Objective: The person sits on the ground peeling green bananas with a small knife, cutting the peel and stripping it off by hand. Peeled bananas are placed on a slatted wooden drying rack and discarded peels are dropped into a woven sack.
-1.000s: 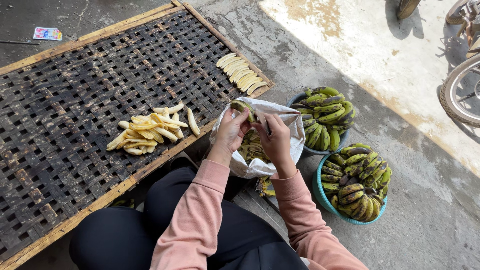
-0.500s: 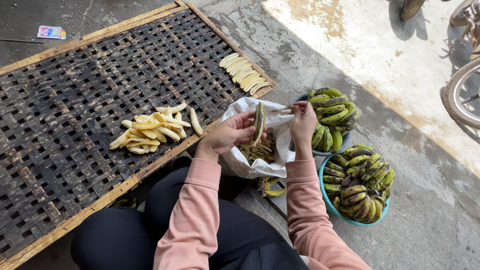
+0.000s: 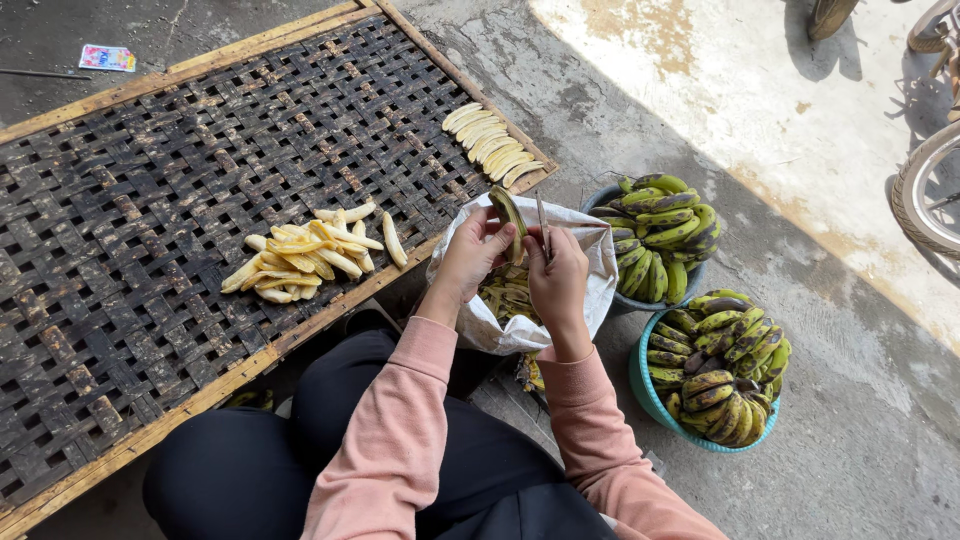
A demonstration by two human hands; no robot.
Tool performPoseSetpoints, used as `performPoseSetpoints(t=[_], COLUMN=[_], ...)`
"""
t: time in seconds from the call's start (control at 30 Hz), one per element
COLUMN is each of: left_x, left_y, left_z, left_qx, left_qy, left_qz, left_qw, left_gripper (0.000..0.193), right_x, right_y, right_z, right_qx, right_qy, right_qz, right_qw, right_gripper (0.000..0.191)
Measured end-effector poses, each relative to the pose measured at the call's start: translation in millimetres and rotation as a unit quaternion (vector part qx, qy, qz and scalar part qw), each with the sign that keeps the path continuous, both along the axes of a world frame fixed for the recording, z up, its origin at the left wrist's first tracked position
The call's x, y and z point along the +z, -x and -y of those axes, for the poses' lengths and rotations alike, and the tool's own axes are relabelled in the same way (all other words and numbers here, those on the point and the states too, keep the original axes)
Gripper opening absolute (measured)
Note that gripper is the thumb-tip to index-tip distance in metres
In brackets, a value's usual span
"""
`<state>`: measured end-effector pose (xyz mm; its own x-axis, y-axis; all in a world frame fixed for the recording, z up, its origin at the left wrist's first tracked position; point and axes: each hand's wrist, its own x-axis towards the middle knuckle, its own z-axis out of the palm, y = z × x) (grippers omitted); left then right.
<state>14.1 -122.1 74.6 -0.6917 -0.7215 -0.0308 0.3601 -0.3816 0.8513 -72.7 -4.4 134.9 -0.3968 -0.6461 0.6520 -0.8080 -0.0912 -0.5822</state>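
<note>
- Your left hand point(image 3: 470, 252) is clenched on a green banana point(image 3: 510, 212) at the centre of the frame, just above the open white sack point(image 3: 590, 290); the banana stands nearly upright, long axis running up and slightly left, its tip rising past your fingers.
- Your right hand point(image 3: 556, 282) sits just right of the banana and grasps a thin knife point(image 3: 541, 222), blade pointing up alongside the fruit and close to touching it. The two hands meet over the sack's mouth, so the right one is the nearer to the banana's free side.
- Inside the sack you can see a heap of peels, too jumbled to count.
- Two basins of unpeeled green bananas: a dark one point(image 3: 690, 280) just right of the sack, a teal one point(image 3: 645, 385) at lower right. Bunches overlap; no count possible.
- One woven bamboo tray point(image 3: 130, 150) fills the left of the frame. On it lie two groups of peeled bananas: a loose pile point(image 3: 300, 255) mid-tray, and a neat row point(image 3: 492, 148) of about eight at its upper right edge.
- One bicycle wheel point(image 3: 925, 195) shows at the right edge.
</note>
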Motion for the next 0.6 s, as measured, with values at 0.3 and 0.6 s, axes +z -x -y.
performPoseSetpoints(t=[0.3,0.6], left_x=[1.2,9.3], left_y=[-9.4,-1.5], left_z=[-3.8,-5.3], left_qx=[-0.146,-0.077], left_qy=[0.119,0.071], left_qz=[0.048,-0.014], left_qw=[0.981,0.994], left_gripper=[0.037,0.042], right_x=[-1.5,-33.8], right_y=[61.8,70.7], right_z=[12.9,14.8], right_qx=[-0.122,0.047], right_qy=[0.045,-0.059], right_qz=[0.018,0.235], right_qw=[0.991,0.969], right_gripper=[0.006,0.038])
